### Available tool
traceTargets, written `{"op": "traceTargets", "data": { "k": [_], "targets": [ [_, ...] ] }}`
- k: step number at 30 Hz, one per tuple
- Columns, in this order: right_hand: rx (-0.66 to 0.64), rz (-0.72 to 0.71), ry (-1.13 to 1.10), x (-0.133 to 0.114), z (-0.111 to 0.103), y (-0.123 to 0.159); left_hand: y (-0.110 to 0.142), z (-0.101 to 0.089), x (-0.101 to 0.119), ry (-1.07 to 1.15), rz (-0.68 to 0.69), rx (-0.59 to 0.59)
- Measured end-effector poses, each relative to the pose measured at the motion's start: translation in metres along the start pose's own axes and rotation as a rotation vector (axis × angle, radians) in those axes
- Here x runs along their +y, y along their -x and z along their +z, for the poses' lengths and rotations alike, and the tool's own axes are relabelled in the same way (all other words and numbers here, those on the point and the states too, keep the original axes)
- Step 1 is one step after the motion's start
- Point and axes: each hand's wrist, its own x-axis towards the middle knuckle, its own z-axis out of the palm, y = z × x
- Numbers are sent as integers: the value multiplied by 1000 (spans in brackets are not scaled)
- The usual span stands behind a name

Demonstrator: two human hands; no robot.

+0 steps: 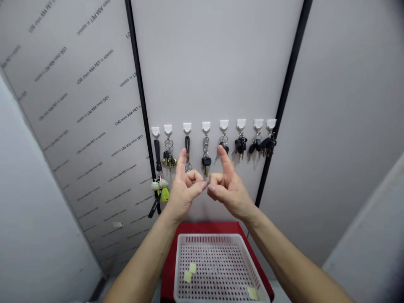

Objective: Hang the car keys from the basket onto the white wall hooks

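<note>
Keys (206, 161) hanging beyond left hand (185, 188), right hand (232, 189).

"LOG chem ASA PET in" in rows across the left wall panel (85, 122).

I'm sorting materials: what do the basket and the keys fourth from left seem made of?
The keys show a black top, probably smooth plastic, and brass-toned blades, likely shiny metal. The basket looks like matte white plastic, given its regular perforations.
</note>
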Motion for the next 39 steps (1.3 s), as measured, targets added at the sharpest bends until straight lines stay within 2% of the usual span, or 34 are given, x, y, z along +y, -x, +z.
{"op": "traceTargets", "data": {
  "k": [8,12,15,17,18,21,23,25,27,30,34,39],
  "targets": [
    [-17,27,2,0,7,-4,1,-5,7,-116,-10,57],
    [-30,26,-19,2,10,-5,4,-8,6,-114,8,46],
    [3,51,8,5,10,-8,4,-15,5,-167,9,80],
    [90,82,75,11,8,-13,0,-27,2,-250,28,184],
    [151,102,125,15,7,-17,-4,-36,0,-314,50,282],
    [308,153,287,30,4,-31,-21,-65,-8,-597,130,679],
    [342,168,389,42,4,-43,-34,-81,-16,-795,127,829],
    [369,167,504,52,5,-56,-46,-87,-24,-942,75,826],
    [400,164,614,63,8,-67,-54,-85,-30,-1030,16,789],
    [399,165,715,75,12,-80,-61,-78,-33,-1044,-73,786],
    [369,148,714,76,9,-92,-63,-81,-20,-815,-65,704],
    [427,-3,674,40,-3,-109,-68,-83,18,-428,-46,538]
  ]
}}
